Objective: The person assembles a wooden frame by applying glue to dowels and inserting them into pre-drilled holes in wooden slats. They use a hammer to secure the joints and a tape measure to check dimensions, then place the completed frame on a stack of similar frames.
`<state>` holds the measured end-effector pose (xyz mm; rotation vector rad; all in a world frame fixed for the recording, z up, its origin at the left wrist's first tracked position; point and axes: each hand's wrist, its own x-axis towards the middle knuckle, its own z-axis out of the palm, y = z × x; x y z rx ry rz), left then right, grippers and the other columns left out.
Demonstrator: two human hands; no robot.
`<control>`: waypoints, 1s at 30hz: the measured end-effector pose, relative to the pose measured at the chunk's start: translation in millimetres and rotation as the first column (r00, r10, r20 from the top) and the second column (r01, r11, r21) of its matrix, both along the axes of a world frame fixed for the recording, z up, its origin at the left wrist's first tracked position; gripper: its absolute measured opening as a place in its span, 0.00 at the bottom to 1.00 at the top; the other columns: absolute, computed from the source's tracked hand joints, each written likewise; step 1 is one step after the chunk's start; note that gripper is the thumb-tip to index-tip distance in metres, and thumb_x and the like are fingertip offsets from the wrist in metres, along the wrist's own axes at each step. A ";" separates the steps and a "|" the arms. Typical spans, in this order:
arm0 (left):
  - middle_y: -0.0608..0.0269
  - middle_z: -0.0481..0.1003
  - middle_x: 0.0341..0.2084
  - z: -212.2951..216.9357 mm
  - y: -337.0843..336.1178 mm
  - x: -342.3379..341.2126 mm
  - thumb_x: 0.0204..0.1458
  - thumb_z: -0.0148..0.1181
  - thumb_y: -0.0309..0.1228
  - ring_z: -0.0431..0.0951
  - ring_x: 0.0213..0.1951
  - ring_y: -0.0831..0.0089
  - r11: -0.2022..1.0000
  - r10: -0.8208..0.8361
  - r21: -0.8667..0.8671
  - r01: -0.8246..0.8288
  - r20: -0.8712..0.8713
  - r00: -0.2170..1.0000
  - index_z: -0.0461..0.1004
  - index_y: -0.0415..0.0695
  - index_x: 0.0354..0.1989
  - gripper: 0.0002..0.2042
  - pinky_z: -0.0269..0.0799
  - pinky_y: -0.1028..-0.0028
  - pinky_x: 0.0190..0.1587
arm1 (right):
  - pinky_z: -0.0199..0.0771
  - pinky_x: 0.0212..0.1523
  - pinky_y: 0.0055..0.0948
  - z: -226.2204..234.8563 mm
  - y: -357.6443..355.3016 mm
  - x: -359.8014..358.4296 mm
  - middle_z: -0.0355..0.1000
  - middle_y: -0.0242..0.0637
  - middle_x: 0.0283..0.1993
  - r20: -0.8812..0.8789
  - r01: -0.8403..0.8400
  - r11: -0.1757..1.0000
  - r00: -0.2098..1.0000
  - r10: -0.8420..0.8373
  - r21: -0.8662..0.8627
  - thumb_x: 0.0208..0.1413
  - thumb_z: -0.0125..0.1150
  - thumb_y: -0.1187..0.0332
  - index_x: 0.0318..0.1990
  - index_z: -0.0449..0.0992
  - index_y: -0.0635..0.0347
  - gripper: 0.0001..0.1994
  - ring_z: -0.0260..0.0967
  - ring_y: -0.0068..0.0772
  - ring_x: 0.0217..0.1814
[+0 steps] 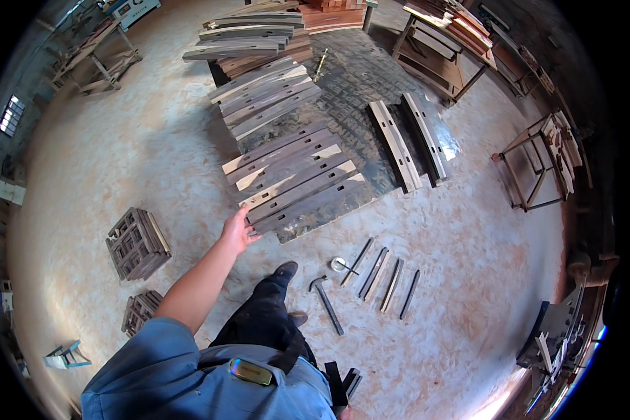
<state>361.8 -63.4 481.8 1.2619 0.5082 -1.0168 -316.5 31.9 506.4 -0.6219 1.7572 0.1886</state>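
Left hand (238, 229): extended, fingers (246, 213) spread open, gripping nothing; tips just beside the near end of the slotted wooden planks (294, 180), laid side by side on a dark patterned mat (360, 77) at 12 o'clock. Right hand: not in view. Further plank stacks (262, 94) beyond, 12 o'clock. Two long rails (413, 140) on the mat, 1 o'clock. Hammer (325, 302) on the floor (154, 161), 5 o'clock; four narrow strips (385, 276) just past it. Lattice wooden blocks (137, 243), 9 o'clock, well apart.

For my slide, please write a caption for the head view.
Left hand reaches toward slotted wooden boards; a hammer lies nearby.
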 end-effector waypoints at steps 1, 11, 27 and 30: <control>0.55 0.66 0.58 1.4 -1.3 -0.2 0.59 0.49 0.54 0.64 0.60 0.54 1.000 -0.017 0.016 0.017 0.005 1.000 0.60 0.47 0.62 0.29 0.54 0.44 0.62 | 0.69 0.27 0.28 -0.3 0.1 -0.2 0.70 0.33 0.25 0.000 0.000 1.000 1.000 0.000 0.001 0.64 0.44 0.46 0.38 0.75 0.60 0.24 0.67 0.27 0.26; 0.55 0.74 0.48 -8.5 -0.4 27.2 0.57 0.53 0.50 0.73 0.51 0.58 0.997 0.076 -0.003 -0.076 0.086 0.993 0.68 0.45 0.52 0.23 0.64 0.50 0.56 | 0.69 0.28 0.28 -5.9 -7.5 16.0 0.71 0.33 0.26 -0.008 -0.005 1.000 1.000 0.005 0.027 0.64 0.44 0.46 0.39 0.76 0.61 0.25 0.67 0.27 0.27; 0.63 0.75 0.45 -16.8 -11.6 71.6 0.55 0.58 0.46 0.77 0.43 0.66 0.991 -0.020 0.135 -0.001 0.154 0.988 0.70 0.47 0.52 0.21 0.74 0.57 0.43 | 0.70 0.30 0.27 -9.4 -23.0 46.5 0.71 0.33 0.26 0.014 -0.009 0.999 1.000 0.009 0.037 0.65 0.43 0.45 0.39 0.76 0.61 0.26 0.68 0.27 0.28; 0.64 0.75 0.44 -15.5 -12.1 78.8 0.55 0.57 0.46 0.77 0.42 0.67 0.991 0.053 0.115 -0.063 0.088 0.995 0.70 0.47 0.51 0.20 0.75 0.58 0.42 | 0.70 0.30 0.27 -8.8 -24.3 51.3 0.72 0.33 0.26 0.016 0.001 0.999 1.000 -0.001 0.034 0.65 0.43 0.45 0.39 0.77 0.61 0.26 0.68 0.27 0.28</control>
